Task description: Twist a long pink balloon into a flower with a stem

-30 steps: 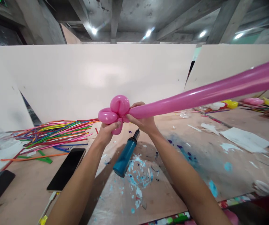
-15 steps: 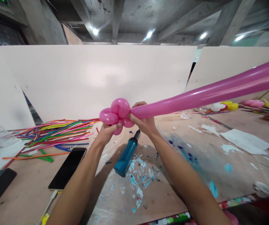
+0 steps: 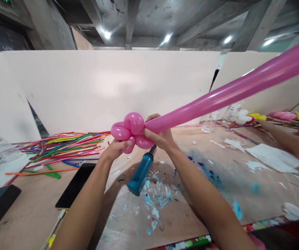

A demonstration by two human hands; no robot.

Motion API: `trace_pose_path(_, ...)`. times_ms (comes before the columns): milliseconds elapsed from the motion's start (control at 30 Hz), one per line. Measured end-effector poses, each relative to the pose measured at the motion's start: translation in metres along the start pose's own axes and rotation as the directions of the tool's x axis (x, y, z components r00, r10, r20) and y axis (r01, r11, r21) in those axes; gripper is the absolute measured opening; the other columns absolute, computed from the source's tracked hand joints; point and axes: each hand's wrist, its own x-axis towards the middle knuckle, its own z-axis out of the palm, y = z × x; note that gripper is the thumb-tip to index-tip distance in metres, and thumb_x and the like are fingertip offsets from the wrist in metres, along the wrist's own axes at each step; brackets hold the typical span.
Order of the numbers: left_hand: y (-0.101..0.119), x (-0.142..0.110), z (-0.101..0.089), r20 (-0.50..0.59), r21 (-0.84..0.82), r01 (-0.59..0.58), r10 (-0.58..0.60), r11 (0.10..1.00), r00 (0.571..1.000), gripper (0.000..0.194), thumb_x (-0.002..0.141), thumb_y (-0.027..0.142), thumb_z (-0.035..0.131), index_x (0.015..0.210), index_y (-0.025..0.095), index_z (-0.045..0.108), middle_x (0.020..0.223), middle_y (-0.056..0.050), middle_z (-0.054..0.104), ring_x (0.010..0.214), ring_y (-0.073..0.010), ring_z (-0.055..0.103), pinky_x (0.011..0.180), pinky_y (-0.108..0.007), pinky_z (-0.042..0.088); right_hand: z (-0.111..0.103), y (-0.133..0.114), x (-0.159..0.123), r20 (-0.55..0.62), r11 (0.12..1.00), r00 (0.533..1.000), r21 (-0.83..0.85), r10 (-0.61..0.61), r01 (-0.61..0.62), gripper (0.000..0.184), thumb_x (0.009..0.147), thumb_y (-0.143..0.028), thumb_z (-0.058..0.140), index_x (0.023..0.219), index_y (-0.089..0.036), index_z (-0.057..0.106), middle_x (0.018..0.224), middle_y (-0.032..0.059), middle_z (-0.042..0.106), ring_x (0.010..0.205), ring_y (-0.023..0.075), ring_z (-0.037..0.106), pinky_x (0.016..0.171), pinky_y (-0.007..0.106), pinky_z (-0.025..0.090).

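A long pink modelling balloon (image 3: 217,99) is twisted at its left end into a cluster of rounded loops, while its straight length slants up past the right edge of the view. My left hand (image 3: 115,148) is closed on the lower left of the cluster, thumb pressed on a small loop. Where the straight part meets the twists, my right hand (image 3: 162,137) is wrapped round the balloon, fingers behind it. Below both hands a blue hand pump (image 3: 140,173) with a black nozzle lies on the paint-stained table (image 3: 175,222).
Uninflated balloons (image 3: 68,146) in many colours are heaped at the left, near a black phone (image 3: 75,185) with a cable. White panels (image 3: 149,80) stand behind. Another person's arm (image 3: 282,135) reaches in at the right, by white and yellow balloons (image 3: 243,117) and torn paper (image 3: 273,158).
The balloon's straight length has tilted further upward at the right, and the cluster has shifted slightly down. Another person's arm has reached in from the right toward the white and yellow balloons.
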Motion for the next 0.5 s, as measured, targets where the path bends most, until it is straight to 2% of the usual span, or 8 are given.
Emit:
trace_pose_path(167, 0.001, -0.001, -0.004, 0.038, 0.092, 0.003, -0.006, 0.996, 0.999, 0.041, 0.052, 0.034, 0.08, 0.087, 0.017, 0.066, 0.079, -0.002, 0.061, 0.075, -0.0172, 0.055, 0.069, -0.03, 0.046, 0.009, 0.007, 0.002, -0.055, 0.973, 0.987, 0.185, 0.152, -0.14, 0.027, 0.066, -0.03, 0.076, 0.084, -0.02, 0.058, 0.076, -0.002, 0.06, 0.07, 0.0138, 0.059, 0.065, 0.027, 0.05)
trace_pose_path(333, 0.007, 0.0, -0.002, 0.108, 0.255, -0.028, 0.001, 0.966, 0.994, 0.038, 0.057, 0.041, 0.077, 0.08, 0.014, 0.063, 0.069, -0.001, 0.057, 0.065, -0.0144, 0.052, 0.06, -0.027, 0.044, 0.017, 0.011, 0.003, 0.009, 0.882, 0.938, 0.339, 0.345, -0.328, 0.018, 0.067, -0.029, 0.073, 0.078, -0.018, 0.063, 0.069, -0.0016, 0.061, 0.066, 0.0144, 0.058, 0.064, 0.029, 0.051)
trace_pose_path(400, 0.011, 0.001, 0.003, 0.089, 0.349, -0.061, 0.032, 0.935, 0.996, 0.041, 0.059, 0.042, 0.076, 0.086, 0.014, 0.063, 0.076, -0.003, 0.06, 0.071, -0.0172, 0.055, 0.064, -0.029, 0.047, 0.015, 0.011, 0.005, -0.026, 0.886, 0.935, 0.329, 0.355, -0.327, 0.017, 0.066, -0.028, 0.072, 0.076, -0.017, 0.065, 0.067, -0.001, 0.061, 0.065, 0.0149, 0.059, 0.062, 0.029, 0.05)
trace_pose_path(500, 0.019, 0.004, 0.01, 0.028, 0.447, -0.167, 0.173, 0.879, 0.985, 0.047, 0.064, 0.036, 0.075, 0.103, 0.014, 0.061, 0.096, -0.008, 0.065, 0.095, -0.0242, 0.058, 0.083, -0.034, 0.048, 0.009, 0.009, 0.007, -0.136, 0.932, 0.941, 0.235, 0.311, -0.275, 0.017, 0.065, -0.028, 0.073, 0.074, -0.016, 0.064, 0.066, -0.0014, 0.061, 0.065, 0.0148, 0.059, 0.059, 0.027, 0.049)
